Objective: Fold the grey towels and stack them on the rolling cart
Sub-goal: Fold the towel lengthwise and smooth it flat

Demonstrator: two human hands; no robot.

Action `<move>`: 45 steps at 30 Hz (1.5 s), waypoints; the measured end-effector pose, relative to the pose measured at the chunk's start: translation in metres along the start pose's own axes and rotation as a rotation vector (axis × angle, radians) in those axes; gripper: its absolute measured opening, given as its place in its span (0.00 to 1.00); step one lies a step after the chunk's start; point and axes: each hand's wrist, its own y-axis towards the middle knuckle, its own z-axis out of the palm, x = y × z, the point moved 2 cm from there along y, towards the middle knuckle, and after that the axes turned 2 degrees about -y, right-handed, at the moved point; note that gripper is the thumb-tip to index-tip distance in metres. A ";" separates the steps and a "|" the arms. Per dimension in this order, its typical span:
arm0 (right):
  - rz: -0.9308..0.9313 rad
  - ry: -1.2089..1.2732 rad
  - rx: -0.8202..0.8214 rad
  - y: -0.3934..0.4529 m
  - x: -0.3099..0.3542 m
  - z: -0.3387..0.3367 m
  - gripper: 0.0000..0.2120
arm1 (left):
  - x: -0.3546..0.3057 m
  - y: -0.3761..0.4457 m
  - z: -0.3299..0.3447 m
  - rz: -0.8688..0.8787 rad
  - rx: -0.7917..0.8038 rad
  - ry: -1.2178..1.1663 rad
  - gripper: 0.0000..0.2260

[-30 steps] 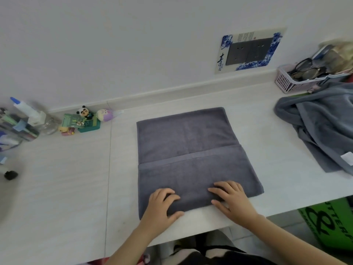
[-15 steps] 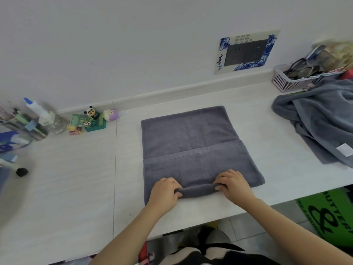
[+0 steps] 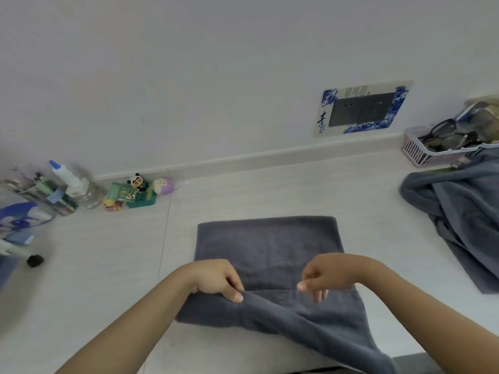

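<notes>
The soft, limp dark grey terry towel [image 3: 267,244] lies below the blue-framed wall socket [image 3: 361,109]. The left hand [image 3: 216,279] pinches its lifted near edge; the right hand [image 3: 324,276] hovers loosely open. Corners likely give control.

Soft, even, slightly dim light fills the view, with no glare on the pale surface [image 3: 243,195]. The folded towel [image 3: 270,238] throws only a faint shadow. Left of it, the clutter of bottles [image 3: 67,182] is smeared and bent by wide-angle distortion; the forearms nearest the camera look soft.
</notes>
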 end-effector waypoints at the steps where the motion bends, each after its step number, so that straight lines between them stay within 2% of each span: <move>1: -0.012 -0.004 0.064 0.004 0.000 -0.006 0.20 | 0.002 0.004 -0.012 -0.011 -0.004 -0.051 0.09; 3: -0.022 0.018 0.118 0.012 -0.001 -0.019 0.27 | 0.006 0.009 -0.033 -0.048 -0.026 -0.181 0.09; 4: -0.034 0.024 0.128 0.016 -0.004 -0.028 0.27 | 0.009 0.014 -0.044 -0.074 -0.040 -0.249 0.09; 8: -0.050 -0.079 0.115 0.030 -0.014 -0.063 0.19 | 0.017 0.032 -0.081 -0.126 -0.111 -0.404 0.04; 12: -0.010 -0.103 0.036 0.053 -0.030 -0.099 0.13 | 0.022 0.053 -0.115 -0.170 -0.189 -0.423 0.05; 16: 0.050 -0.132 -0.089 0.081 -0.048 -0.119 0.10 | 0.022 0.081 -0.127 -0.181 -0.326 -0.214 0.08; 20: 0.156 -0.235 -0.206 0.110 -0.074 -0.108 0.15 | 0.021 0.113 -0.108 -0.198 -0.403 0.156 0.22; 23: 0.168 -0.261 -0.332 0.119 -0.089 -0.093 0.16 | 0.029 0.128 -0.094 -0.157 -0.527 0.429 0.20; 26: 0.163 -0.261 -0.467 0.122 -0.094 -0.084 0.13 | 0.033 0.133 -0.088 -0.135 -0.648 0.470 0.17; 28: 0.201 -0.249 -0.508 0.122 -0.093 -0.084 0.12 | 0.031 0.134 -0.089 -0.150 -0.675 0.483 0.16; 30: 0.261 -0.320 -0.538 0.122 -0.088 -0.085 0.13 | 0.027 0.136 -0.090 -0.188 -0.685 0.519 0.17; 32: 0.313 -0.428 -0.668 0.125 -0.081 -0.079 0.15 | 0.021 0.139 -0.081 -0.215 -0.801 0.559 0.17; 34: 0.249 -0.434 -0.846 0.126 -0.068 -0.061 0.17 | 0.011 0.141 -0.060 -0.109 -0.930 0.546 0.20; 35: 0.183 -0.413 -0.883 0.127 -0.063 -0.048 0.20 | 0.008 0.144 -0.044 -0.017 -0.920 0.535 0.22; 37: 0.084 -0.405 -0.808 0.130 -0.059 -0.025 0.24 | 0.010 0.145 -0.018 0.060 -0.836 0.548 0.26; 45: 0.244 -0.415 -0.694 0.143 -0.079 -0.028 0.29 | 0.062 0.123 -0.028 -0.446 -0.911 0.227 0.30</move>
